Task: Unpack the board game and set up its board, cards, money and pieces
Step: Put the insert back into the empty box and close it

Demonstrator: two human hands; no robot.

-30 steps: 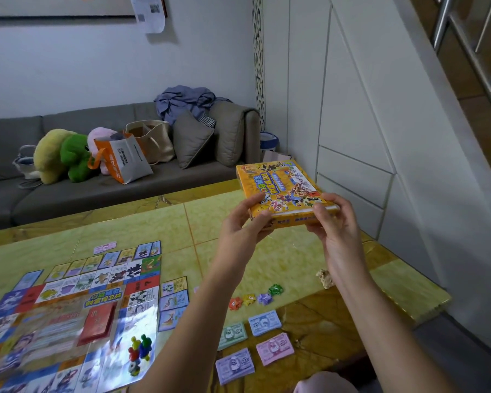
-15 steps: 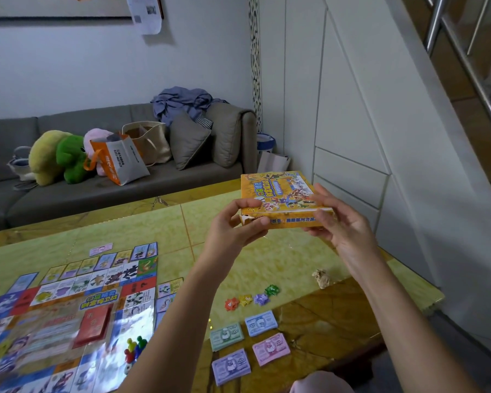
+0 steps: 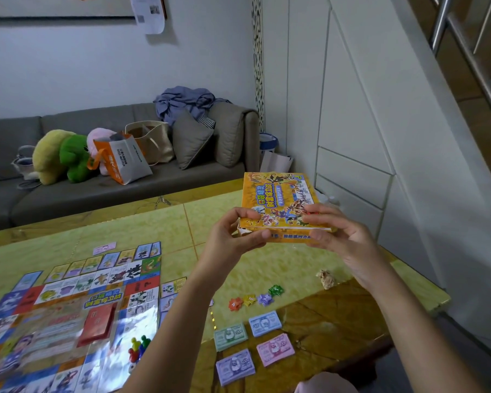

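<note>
I hold the orange game box (image 3: 278, 194) in the air above the table's far right part. My left hand (image 3: 233, 236) pinches its near left corner and my right hand (image 3: 338, 234) grips its near right edge. The game board (image 3: 68, 307) lies flat at the left with a red card stack (image 3: 97, 324) in its middle and coloured pawns (image 3: 138, 347) near its front. Several money stacks (image 3: 253, 344) lie in front of me. Small coloured star tokens (image 3: 255, 299) sit in a row behind them.
The yellow-green table (image 3: 142, 228) reaches a grey sofa (image 3: 102, 188) loaded with plush toys, bags and cushions. A crumpled scrap (image 3: 326, 279) lies near the table's right edge. White cabinet panels (image 3: 360, 137) and a stair rail stand to the right.
The box has come lower and slightly nearer to me, and both hands have shifted their hold along its near edge. The camera has tilted a little.
</note>
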